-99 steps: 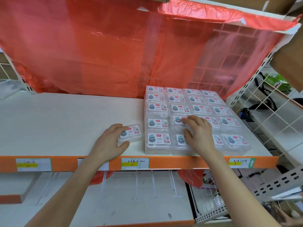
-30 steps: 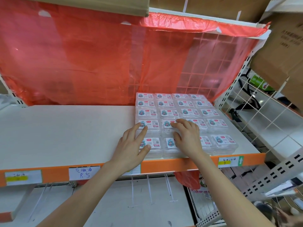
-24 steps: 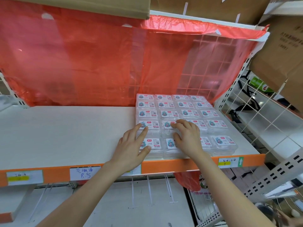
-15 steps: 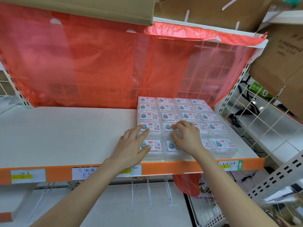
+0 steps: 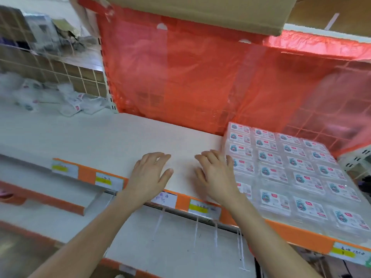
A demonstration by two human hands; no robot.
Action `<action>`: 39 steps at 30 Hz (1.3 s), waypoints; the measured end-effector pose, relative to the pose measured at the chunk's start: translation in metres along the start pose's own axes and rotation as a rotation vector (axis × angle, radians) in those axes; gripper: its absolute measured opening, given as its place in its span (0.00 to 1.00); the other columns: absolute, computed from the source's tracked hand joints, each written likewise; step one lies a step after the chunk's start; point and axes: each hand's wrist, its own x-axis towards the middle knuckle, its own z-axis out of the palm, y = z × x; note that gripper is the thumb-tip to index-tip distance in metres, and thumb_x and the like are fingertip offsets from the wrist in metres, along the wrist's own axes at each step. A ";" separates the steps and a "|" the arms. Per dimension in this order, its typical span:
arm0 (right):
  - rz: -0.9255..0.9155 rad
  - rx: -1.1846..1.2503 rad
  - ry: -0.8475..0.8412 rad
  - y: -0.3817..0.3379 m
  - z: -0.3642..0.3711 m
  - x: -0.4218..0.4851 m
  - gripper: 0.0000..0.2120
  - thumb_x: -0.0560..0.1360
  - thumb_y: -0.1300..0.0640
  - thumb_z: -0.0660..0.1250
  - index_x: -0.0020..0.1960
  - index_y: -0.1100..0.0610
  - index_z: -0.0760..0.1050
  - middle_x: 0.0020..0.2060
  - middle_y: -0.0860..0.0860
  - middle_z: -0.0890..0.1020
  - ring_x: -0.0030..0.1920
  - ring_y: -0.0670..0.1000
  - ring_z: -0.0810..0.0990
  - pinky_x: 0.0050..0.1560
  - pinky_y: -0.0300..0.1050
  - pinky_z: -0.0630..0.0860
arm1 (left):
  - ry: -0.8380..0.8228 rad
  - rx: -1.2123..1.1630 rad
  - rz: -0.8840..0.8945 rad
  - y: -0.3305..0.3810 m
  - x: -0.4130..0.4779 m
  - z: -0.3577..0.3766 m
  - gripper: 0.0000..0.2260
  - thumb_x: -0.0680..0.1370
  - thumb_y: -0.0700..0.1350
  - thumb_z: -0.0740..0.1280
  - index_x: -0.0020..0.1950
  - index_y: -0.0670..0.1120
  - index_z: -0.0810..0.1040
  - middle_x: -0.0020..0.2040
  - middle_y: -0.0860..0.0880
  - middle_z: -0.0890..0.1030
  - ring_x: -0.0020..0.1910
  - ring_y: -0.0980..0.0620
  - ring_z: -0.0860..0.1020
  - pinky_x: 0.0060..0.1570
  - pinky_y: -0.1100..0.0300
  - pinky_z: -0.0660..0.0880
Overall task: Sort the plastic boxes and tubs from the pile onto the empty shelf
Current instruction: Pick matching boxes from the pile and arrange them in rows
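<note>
Clear flat boxes [image 5: 281,169] with white labels, each with a teal picture and a red mark, packed in tight rows at 3 o'clock on the shelf [image 5: 96,141], up to its orange front edge. Left hand [image 5: 149,177] at 6 o'clock over bare white shelf, fingers [image 5: 160,157] wide and relaxed, holding nothing. Right hand [image 5: 217,177] just beside the boxes' left side, fingers [image 5: 210,157] wide too, empty; contact with the boxes impossible to tell. Red sheet [image 5: 180,77] behind at 12 o'clock, carton [image 5: 200,11] above it. Yellow-and-white tags [image 5: 108,180] on the edge. Blurred white heap [image 5: 66,101] at 10 o'clock, before a wire grid [image 5: 60,73].
</note>
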 end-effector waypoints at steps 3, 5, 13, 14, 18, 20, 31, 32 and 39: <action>-0.094 0.068 -0.042 -0.042 0.016 0.017 0.18 0.69 0.49 0.54 0.47 0.53 0.81 0.44 0.50 0.83 0.47 0.55 0.82 0.44 0.58 0.77 | 0.001 0.058 -0.119 -0.036 -0.019 -0.018 0.23 0.74 0.54 0.54 0.57 0.41 0.79 0.52 0.41 0.81 0.51 0.39 0.79 0.46 0.45 0.76; -0.141 0.104 -0.072 -0.069 0.025 0.027 0.18 0.69 0.49 0.54 0.47 0.53 0.81 0.43 0.49 0.82 0.46 0.55 0.82 0.43 0.57 0.77 | 0.004 0.062 -0.174 -0.061 -0.032 -0.027 0.23 0.73 0.54 0.55 0.56 0.40 0.79 0.52 0.41 0.80 0.51 0.38 0.78 0.47 0.44 0.76; -0.260 0.237 -0.229 -0.182 0.053 0.065 0.30 0.70 0.45 0.43 0.58 0.55 0.77 0.55 0.53 0.79 0.58 0.57 0.75 0.57 0.60 0.68 | 0.060 0.094 -0.306 -0.158 -0.085 -0.079 0.23 0.73 0.54 0.55 0.55 0.41 0.79 0.51 0.42 0.80 0.49 0.39 0.79 0.45 0.46 0.77; -0.261 0.255 -0.260 -0.198 0.056 0.072 0.34 0.69 0.43 0.39 0.62 0.55 0.74 0.59 0.53 0.76 0.62 0.57 0.71 0.61 0.58 0.64 | 0.066 0.103 -0.321 -0.171 -0.092 -0.088 0.23 0.72 0.54 0.55 0.55 0.41 0.79 0.51 0.42 0.80 0.49 0.39 0.79 0.44 0.46 0.77; -0.264 0.281 -0.257 -0.263 0.066 0.094 0.33 0.71 0.42 0.40 0.66 0.54 0.70 0.63 0.52 0.73 0.66 0.56 0.66 0.63 0.53 0.61 | 0.060 0.141 -0.340 -0.226 -0.118 -0.121 0.24 0.73 0.55 0.54 0.56 0.41 0.79 0.51 0.42 0.80 0.49 0.40 0.79 0.43 0.46 0.76; -0.287 0.258 -0.291 -0.300 0.073 0.105 0.25 0.76 0.45 0.48 0.68 0.53 0.68 0.65 0.51 0.71 0.67 0.55 0.64 0.63 0.51 0.59 | 0.063 0.143 -0.359 -0.257 -0.131 -0.139 0.26 0.74 0.57 0.52 0.60 0.42 0.77 0.55 0.43 0.79 0.53 0.40 0.77 0.48 0.46 0.75; -0.310 0.289 -0.325 -0.442 0.102 0.139 0.19 0.81 0.51 0.54 0.70 0.53 0.64 0.67 0.50 0.68 0.68 0.53 0.61 0.64 0.47 0.58 | 0.101 0.130 -0.422 -0.382 -0.185 -0.194 0.29 0.74 0.60 0.49 0.64 0.44 0.74 0.61 0.45 0.76 0.61 0.43 0.73 0.59 0.48 0.70; -0.308 0.295 -0.326 -0.448 0.104 0.142 0.19 0.80 0.51 0.54 0.70 0.53 0.64 0.67 0.50 0.68 0.68 0.53 0.61 0.64 0.47 0.58 | 0.096 0.126 -0.427 -0.388 -0.187 -0.197 0.29 0.74 0.60 0.49 0.65 0.44 0.74 0.62 0.46 0.76 0.62 0.44 0.72 0.60 0.49 0.69; -0.295 0.307 -0.333 -0.481 0.116 0.180 0.18 0.80 0.52 0.55 0.69 0.52 0.66 0.66 0.49 0.69 0.68 0.53 0.62 0.64 0.46 0.58 | 0.042 0.093 -0.485 -0.429 -0.183 -0.206 0.30 0.74 0.61 0.47 0.68 0.46 0.70 0.66 0.48 0.72 0.66 0.46 0.68 0.64 0.51 0.65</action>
